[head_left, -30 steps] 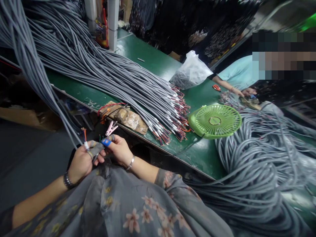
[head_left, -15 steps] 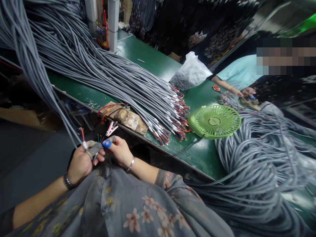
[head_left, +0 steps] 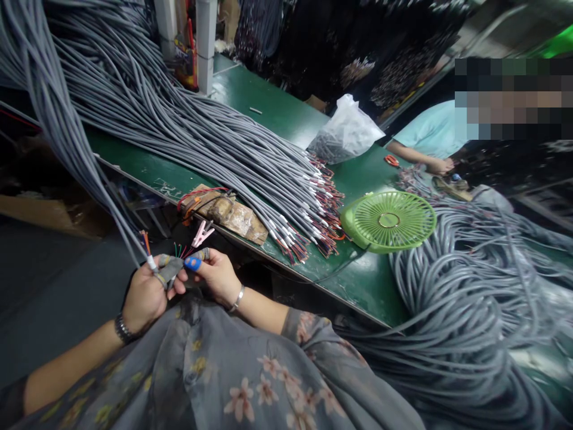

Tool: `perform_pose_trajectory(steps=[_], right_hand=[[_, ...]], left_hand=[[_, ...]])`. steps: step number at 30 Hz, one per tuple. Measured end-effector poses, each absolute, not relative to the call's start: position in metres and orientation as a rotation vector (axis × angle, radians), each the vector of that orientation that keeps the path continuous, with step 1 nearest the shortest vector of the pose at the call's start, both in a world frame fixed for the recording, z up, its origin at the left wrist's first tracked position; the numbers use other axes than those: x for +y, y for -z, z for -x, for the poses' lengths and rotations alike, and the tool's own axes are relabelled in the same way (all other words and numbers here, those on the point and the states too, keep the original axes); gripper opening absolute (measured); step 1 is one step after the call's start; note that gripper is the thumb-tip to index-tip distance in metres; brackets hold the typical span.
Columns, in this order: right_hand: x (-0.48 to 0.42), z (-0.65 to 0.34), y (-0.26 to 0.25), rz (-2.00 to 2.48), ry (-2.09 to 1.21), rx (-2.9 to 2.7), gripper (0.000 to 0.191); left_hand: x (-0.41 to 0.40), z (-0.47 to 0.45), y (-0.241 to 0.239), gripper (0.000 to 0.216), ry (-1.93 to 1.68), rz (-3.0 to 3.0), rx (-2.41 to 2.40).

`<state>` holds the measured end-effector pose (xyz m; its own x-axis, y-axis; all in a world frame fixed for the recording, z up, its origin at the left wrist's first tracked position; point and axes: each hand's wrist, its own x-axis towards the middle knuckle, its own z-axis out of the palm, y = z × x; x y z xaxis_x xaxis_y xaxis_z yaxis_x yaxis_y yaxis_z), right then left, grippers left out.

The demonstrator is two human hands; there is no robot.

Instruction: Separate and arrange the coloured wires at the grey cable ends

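Note:
My left hand (head_left: 145, 295) is closed round the end of a grey cable (head_left: 96, 179) that hangs down from the upper left; thin coloured wires stick out of its stripped tip (head_left: 145, 242). My right hand (head_left: 217, 276), with a blue finger cover, pinches the small wires beside the left hand's fingertips. Both hands sit over my lap, just below the edge of the green table (head_left: 371, 280). A pink clip (head_left: 202, 233) on a taped fixture (head_left: 226, 213) at the table edge is right above them.
A thick bundle of grey cables with stripped ends (head_left: 250, 158) lies across the table. A green fan (head_left: 389, 220) lies flat to the right, by a heap of coiled cables (head_left: 470, 310). A plastic bag (head_left: 345, 132) and another person's hand (head_left: 441, 165) are at the far side.
The cable tip in my left hand has shifted slightly up and left. The other person's hand has pulled back a little.

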<state>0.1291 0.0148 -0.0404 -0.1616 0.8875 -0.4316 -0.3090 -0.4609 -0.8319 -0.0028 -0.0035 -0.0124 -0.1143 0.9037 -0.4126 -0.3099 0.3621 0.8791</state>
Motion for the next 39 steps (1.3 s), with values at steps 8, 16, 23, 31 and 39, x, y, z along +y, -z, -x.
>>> perform_pose_trajectory(steps=[8, 16, 23, 31, 39], right_hand=[[0.015, -0.13, 0.04, 1.207, -1.771, -0.778, 0.056], [0.019, -0.132, 0.043, 1.162, -1.815, -0.778, 0.054], [0.025, -0.127, 0.045, 1.164, -1.751, -0.746, 0.049], [0.02, -0.126, 0.047, 1.159, -1.724, -0.727, 0.051], [0.022, -0.136, 0.055, 1.044, -1.797, -0.645, 0.051]], left_hand=[[-0.005, 0.003, 0.012, 0.026, -1.168, -0.58, 1.312], [-0.004, 0.006, 0.016, 0.023, -1.157, -0.644, 1.291], [-0.004, 0.004, 0.011, 0.027, -1.124, -0.65, 1.324], [-0.002, 0.003, 0.013, 0.028, -1.156, -0.603, 1.323], [0.0, 0.009, 0.011, 0.019, -1.18, -0.63, 1.315]])
